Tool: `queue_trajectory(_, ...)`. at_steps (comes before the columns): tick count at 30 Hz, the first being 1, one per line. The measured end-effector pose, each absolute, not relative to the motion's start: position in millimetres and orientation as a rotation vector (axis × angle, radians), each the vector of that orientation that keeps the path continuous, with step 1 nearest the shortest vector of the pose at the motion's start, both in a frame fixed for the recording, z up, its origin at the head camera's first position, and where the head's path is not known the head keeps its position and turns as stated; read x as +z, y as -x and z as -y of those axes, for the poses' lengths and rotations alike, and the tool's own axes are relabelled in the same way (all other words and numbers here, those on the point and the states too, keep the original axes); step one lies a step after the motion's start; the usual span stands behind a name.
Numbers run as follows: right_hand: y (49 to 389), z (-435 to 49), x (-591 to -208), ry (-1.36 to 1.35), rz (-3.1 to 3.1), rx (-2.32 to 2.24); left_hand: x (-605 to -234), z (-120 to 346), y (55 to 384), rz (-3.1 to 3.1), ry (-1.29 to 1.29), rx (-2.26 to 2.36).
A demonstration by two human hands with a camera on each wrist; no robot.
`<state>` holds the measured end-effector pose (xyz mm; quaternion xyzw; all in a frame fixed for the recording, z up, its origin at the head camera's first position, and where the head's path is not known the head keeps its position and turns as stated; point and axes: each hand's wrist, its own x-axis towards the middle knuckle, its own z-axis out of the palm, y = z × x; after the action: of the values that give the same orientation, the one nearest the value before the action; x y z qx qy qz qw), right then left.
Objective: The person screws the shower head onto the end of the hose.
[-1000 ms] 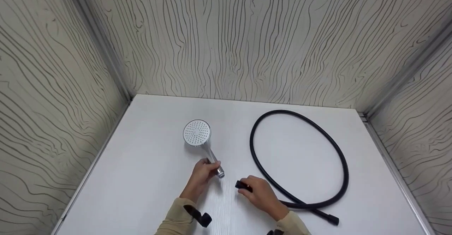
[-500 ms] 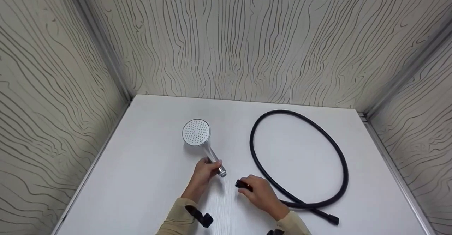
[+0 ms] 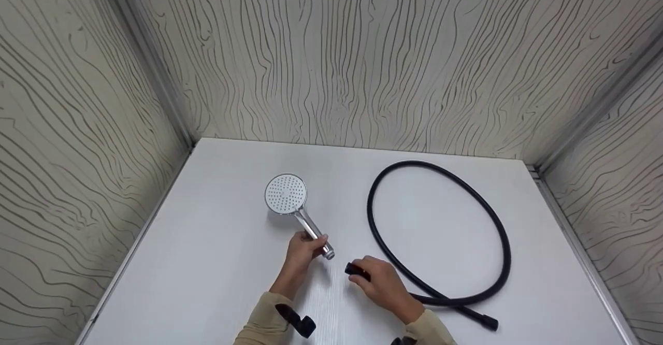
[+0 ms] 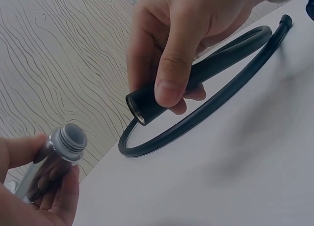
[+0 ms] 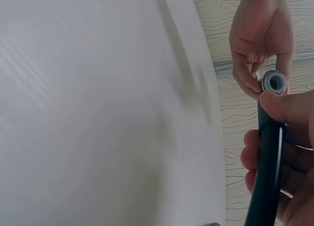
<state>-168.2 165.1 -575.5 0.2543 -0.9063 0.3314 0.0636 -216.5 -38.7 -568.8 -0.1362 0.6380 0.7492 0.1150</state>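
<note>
A chrome hand shower [image 3: 286, 195] with a round white spray face is tilted over the table, face up. My left hand [image 3: 301, 254] grips its handle close to the lower end, and the bare threaded end [image 4: 73, 137] points toward the other hand. My right hand [image 3: 380, 281] holds one end of a black shower hose [image 3: 505, 241], thumb on top and fingers beneath. The hose's open connector [image 4: 140, 110] faces the threaded end, with a small gap between them in the head view. In the right wrist view the threaded end shows just beyond the right thumb.
The hose lies in a big loop on the white table [image 3: 207, 262], crossing itself near the front. Its other end [image 3: 488, 322] lies at the front right. Wood-patterned panels [image 3: 331, 60] stand behind and on both sides.
My left hand has shifted slightly to the right, and the hand shower has turned a little, its head moving left and its threaded end nearer the hose connector. The right hand stays put.
</note>
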Motion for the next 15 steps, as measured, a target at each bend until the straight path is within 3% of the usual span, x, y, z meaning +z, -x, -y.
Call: queue_trajectory(15, 166, -163, -573, -0.797, 2.674, 1.024, -569, 28, 208, -1.885, 0.413, 2.223)
